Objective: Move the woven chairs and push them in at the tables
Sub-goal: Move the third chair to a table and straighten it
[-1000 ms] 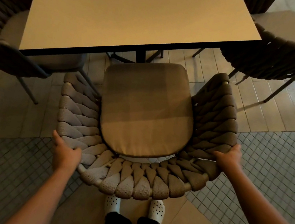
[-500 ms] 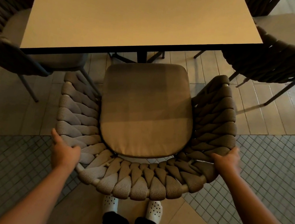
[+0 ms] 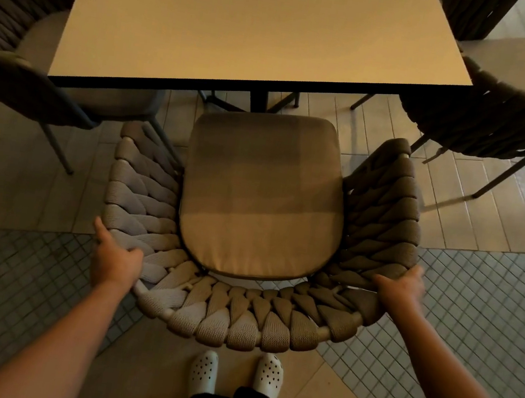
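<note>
Facing table [image 3: 244,27], both hands' grip, left hand [image 3: 114,262], right hand [image 3: 399,294], clasps woven chair [image 3: 237,323] rim.

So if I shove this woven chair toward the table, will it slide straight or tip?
The woven chair probably slides rather than tips: both hands, left hand and right hand, grip its wide rim evenly. Its thin legs may catch on tile grout lines. The seat cushion looks loose and could shift.

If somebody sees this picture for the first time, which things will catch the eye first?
First, the woven chair in the middle, gripped at its curved back by the left hand and the right hand. Its tan cushion fills the centre. Just beyond stands the pale table.
</note>
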Motion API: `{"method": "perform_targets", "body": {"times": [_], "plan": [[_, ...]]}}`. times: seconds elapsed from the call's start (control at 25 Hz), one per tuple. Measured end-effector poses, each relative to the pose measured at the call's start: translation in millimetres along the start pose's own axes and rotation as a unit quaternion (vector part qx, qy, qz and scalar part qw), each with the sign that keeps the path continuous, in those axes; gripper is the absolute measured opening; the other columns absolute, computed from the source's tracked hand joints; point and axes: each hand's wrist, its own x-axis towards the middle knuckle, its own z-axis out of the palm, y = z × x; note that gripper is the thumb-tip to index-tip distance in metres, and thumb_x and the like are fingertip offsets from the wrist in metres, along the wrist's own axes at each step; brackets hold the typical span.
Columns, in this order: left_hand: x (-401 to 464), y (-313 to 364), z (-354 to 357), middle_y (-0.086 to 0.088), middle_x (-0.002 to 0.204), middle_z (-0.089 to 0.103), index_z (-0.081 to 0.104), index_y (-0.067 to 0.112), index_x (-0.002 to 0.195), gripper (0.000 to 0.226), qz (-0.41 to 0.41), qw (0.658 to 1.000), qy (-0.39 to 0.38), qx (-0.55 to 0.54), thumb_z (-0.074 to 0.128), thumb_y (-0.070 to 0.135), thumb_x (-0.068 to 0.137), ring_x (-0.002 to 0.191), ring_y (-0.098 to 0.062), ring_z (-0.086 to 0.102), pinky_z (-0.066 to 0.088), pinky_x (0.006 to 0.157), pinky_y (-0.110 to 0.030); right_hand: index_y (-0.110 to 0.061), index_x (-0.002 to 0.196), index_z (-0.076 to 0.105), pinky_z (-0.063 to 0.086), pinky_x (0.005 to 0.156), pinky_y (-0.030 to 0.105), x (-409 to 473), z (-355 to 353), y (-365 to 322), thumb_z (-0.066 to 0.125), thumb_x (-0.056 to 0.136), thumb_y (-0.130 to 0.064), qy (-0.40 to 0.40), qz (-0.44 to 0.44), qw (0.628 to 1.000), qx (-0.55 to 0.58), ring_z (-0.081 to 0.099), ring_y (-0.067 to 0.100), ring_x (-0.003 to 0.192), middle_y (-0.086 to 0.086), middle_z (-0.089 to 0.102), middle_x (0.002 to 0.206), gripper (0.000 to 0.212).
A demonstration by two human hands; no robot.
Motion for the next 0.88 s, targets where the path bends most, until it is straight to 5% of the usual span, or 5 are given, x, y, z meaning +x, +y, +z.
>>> {"method": "perform_targets", "body": {"times": [0.44,0.68,0.88], "plan": [[15,1,-7,-0.023,0.148,0.031,0.0,0.022,0.15,0.086,0.013,1.0,-0.016,-0.013,0.055,0.007,0.087,0.116,-0.048,0.048,0.045,0.084,-0.052,-0.016,0.127,0.033,0.052,0.082,0.051,-5,10,-4,0.074,0.073,-0.012,0.005,0.006,1.0,0.022,0.053,0.041,0.111,0.023,0.047,0.126,0.068],[7,-2,-4,-0.025,0.142,0.038,-0.002,0.025,0.15,0.084,0.011,1.0,-0.016,-0.003,0.053,0.008,0.089,0.108,-0.046,0.053,0.041,0.069,-0.043,-0.019,0.125,0.034,0.05,0.072,0.043,0,6,-4,0.077,0.07,-0.014,0.002,0.006,1.0,0.019,0.055,0.04,0.108,0.021,0.049,0.124,0.069],[9,-2,-3,-0.024,0.146,0.033,-0.003,0.026,0.15,0.087,0.016,1.0,-0.021,0.008,0.056,0.01,0.088,0.109,-0.045,0.053,0.047,0.073,-0.047,-0.019,0.125,0.035,0.049,0.067,0.041,0,8,-1,0.079,0.068,-0.016,0.02,0.005,1.0,0.012,0.057,0.038,0.104,0.02,0.052,0.121,0.071]]}}
